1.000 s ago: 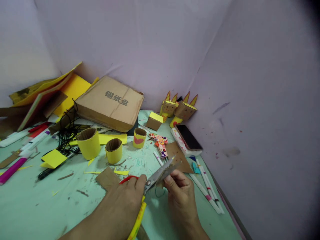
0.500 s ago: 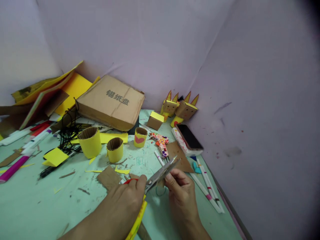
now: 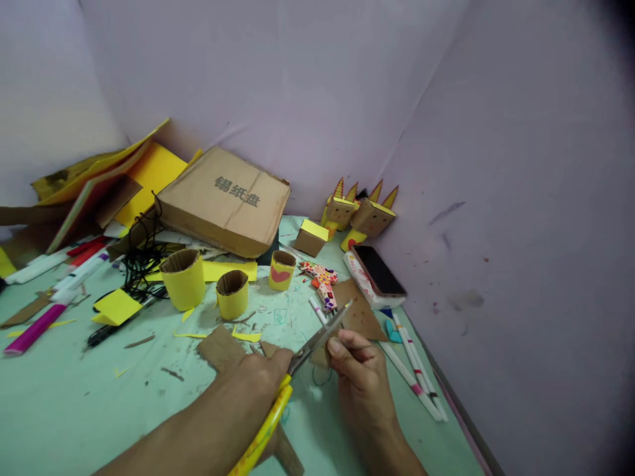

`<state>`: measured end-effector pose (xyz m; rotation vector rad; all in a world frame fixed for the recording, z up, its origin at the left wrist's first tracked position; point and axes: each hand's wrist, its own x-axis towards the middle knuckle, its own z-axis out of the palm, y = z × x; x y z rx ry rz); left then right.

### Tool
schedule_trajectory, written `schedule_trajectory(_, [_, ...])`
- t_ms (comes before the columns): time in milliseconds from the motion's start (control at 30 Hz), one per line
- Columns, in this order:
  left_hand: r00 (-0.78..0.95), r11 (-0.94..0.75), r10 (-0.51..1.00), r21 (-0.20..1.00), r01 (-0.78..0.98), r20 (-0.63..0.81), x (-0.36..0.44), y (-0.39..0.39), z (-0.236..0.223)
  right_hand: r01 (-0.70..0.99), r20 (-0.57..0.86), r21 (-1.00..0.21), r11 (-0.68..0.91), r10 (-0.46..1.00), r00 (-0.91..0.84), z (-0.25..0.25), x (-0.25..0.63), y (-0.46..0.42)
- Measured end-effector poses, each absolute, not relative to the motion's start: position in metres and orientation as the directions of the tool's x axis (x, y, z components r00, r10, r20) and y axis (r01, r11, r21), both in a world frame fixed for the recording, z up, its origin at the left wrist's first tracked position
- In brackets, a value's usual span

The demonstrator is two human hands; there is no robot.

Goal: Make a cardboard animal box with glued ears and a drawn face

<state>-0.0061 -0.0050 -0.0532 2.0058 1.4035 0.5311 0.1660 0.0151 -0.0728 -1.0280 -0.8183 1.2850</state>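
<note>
Scissors [image 3: 320, 338] with a yellow-wrapped handle are gripped in my left hand [image 3: 255, 383], their blades pointing up and to the right. The blades look nearly closed. Just below them, my right hand [image 3: 361, 367] pinches a small brown cardboard piece [image 3: 321, 356] between thumb and fingers; most of the piece is hidden by the fingers and blades. A flat cardboard scrap [image 3: 221, 347] lies on the table beyond my left hand. A cardboard strip [image 3: 288, 453] lies under my left forearm and the handle.
Yellow-covered cardboard rings, the largest [image 3: 183, 281] at left, stand beyond my hands. A glue gun [image 3: 322, 283] with a floral pattern and a phone [image 3: 378, 271] lie behind my right hand. Markers [image 3: 419, 370] line the right edge. A big cardboard box [image 3: 223, 201] sits behind.
The scissor blades have closed from slightly apart, and the handle has swung down to the left. My right hand keeps its pinch on the cardboard piece. The view has shifted slightly.
</note>
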Motion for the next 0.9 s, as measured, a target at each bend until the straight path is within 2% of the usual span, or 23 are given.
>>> schedule_trajectory(67, [0.295,-0.247,0.954,0.68,0.69,0.047,-0.006,-0.003,-0.043,-0.417,-0.126,-0.904,-0.094,0.991,0.051,-0.07,0.165,0.015])
schedule_trajectory(167, [0.126,-0.174,0.985,0.756,0.631,0.121,-0.009,0.001,-0.027,-0.458,-0.176,-0.862,-0.217,0.976,-0.131,-0.062,0.163,0.014])
schedule_trajectory(267, [0.046,-0.065,0.998,0.852,0.519,0.048,-0.012,0.004,-0.017,-0.406,-0.197,-0.863,-0.301,0.94,-0.279,-0.057,0.161,0.012])
schedule_trajectory(367, [0.06,-0.001,0.998,0.912,0.41,-0.025,-0.011,0.005,-0.016,-0.306,-0.24,-0.882,-0.36,0.899,-0.366,-0.056,0.159,0.009])
schedule_trajectory(500, [0.137,0.04,0.987,0.961,0.274,-0.081,-0.006,0.005,-0.021,-0.16,-0.265,-0.925,-0.344,0.888,-0.377,-0.06,0.159,0.007])
schedule_trajectory(567, [0.156,0.067,0.983,0.978,0.198,-0.099,-0.003,0.006,-0.024,-0.142,-0.27,-0.93,-0.339,0.893,-0.36,-0.062,0.16,0.008])
schedule_trajectory(700, [0.165,0.117,0.978,0.989,0.092,-0.131,0.0,0.008,-0.027,-0.161,-0.254,-0.936,-0.314,0.917,-0.308,-0.063,0.161,0.009])
schedule_trajectory(900, [0.116,0.155,0.98,0.986,0.069,-0.162,0.007,0.002,-0.024,-0.283,-0.163,-0.929,-0.24,0.949,-0.271,-0.065,0.158,0.011])
